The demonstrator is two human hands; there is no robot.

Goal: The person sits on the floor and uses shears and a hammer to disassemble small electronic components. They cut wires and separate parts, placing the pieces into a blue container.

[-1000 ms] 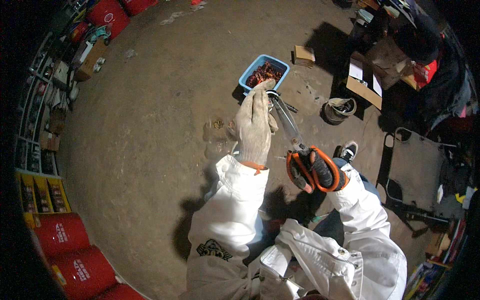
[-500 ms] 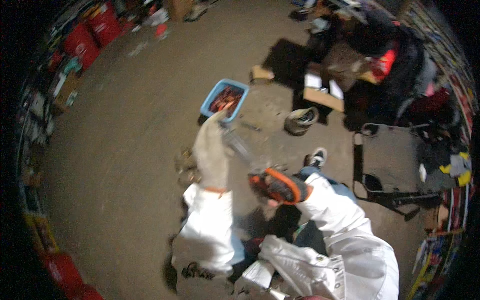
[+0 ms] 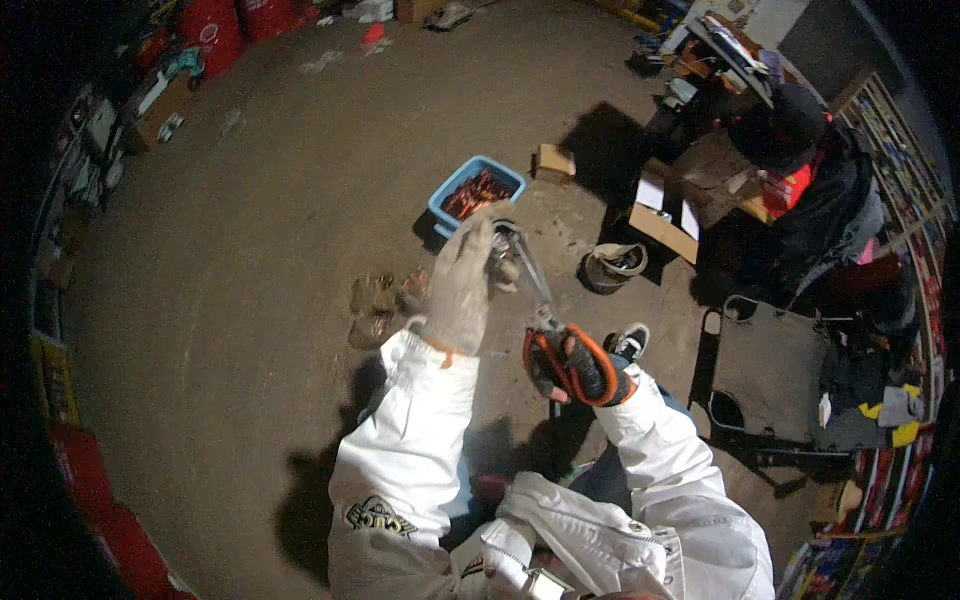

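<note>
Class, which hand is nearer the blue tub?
Left: the left hand appears at the near edge of the blue tub; the right hand is farther back, to the right.

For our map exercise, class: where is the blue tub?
In the head view, the tub is on the floor above centre, beyond the left hand and left of the small box.

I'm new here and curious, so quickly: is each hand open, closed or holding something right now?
Left hand: at the far end of the orange-handled tool; whether it grips anything cannot be told.
Right hand: closed, holding that tool.
</note>
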